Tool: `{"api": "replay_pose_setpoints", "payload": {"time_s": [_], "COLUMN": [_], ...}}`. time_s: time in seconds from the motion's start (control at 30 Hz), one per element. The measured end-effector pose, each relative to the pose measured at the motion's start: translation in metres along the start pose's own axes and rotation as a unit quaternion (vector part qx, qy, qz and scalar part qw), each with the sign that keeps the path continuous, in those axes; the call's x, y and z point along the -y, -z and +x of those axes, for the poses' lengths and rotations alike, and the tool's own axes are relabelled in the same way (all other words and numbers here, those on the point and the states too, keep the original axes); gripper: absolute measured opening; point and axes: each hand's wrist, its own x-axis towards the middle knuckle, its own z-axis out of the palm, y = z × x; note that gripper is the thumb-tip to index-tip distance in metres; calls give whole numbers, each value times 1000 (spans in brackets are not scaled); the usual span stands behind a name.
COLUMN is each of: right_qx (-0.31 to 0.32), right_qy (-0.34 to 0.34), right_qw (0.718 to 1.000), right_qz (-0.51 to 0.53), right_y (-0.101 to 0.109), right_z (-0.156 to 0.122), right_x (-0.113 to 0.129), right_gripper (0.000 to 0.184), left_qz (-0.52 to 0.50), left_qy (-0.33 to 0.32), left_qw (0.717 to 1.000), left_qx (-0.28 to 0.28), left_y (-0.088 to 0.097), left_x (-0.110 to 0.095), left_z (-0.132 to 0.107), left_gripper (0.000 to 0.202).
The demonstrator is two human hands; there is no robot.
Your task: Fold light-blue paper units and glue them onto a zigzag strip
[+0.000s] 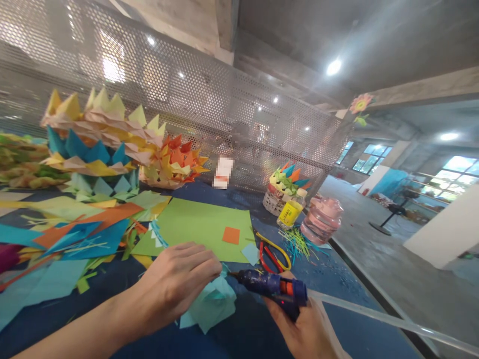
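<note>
My left hand [175, 284] is closed, its fingers pinching a folded light-teal paper piece [211, 304] that lies on the dark blue table [243, 334]. My right hand [309, 331] grips a dark blue hot glue gun [275, 288], its nozzle pointing left at the teal paper just beside my left fingertips. A clear glue stick [392, 321] sticks out behind the gun to the right. A green paper sheet [198, 227] with a small orange square [231, 235] lies just beyond my hands.
Big folded-paper models [101, 139] in yellow, pink, blue and orange stand at the back left before a perforated metal screen [224, 104]. Paper scraps [67, 239] cover the left. Red and yellow scissors [275, 254], a yellow-labelled bottle [289, 212], a pink jar [322, 219] and a small paper basket [282, 189] sit right.
</note>
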Motion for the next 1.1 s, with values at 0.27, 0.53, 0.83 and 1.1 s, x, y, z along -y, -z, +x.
{"api": "replay_pose_setpoints", "payload": {"time_s": [0.27,0.53,0.83,1.1], "right_qx": [0,-41,-8,1], "right_qy": [-161,-255,-84,19], "right_qw": [987,966,938,977], "right_qz": [4,-1,-336,-212], "right_y": [19,73,94,26], "right_z": [-17,-36,-62,-15], "right_x": [-26,-83,-142,-5], "right_gripper": [35,40,38,16], "left_qz": [-25,-10,-5,-4], "left_qy": [57,82,103,117], "left_qw": [997,996,994,992], "left_qx": [36,39,39,50], "left_y": [-4,-6,-3,-2], "left_x": [7,15,16,15], "left_z": [-5,-6,-5,-4], "left_gripper": [13,14,14,13]}}
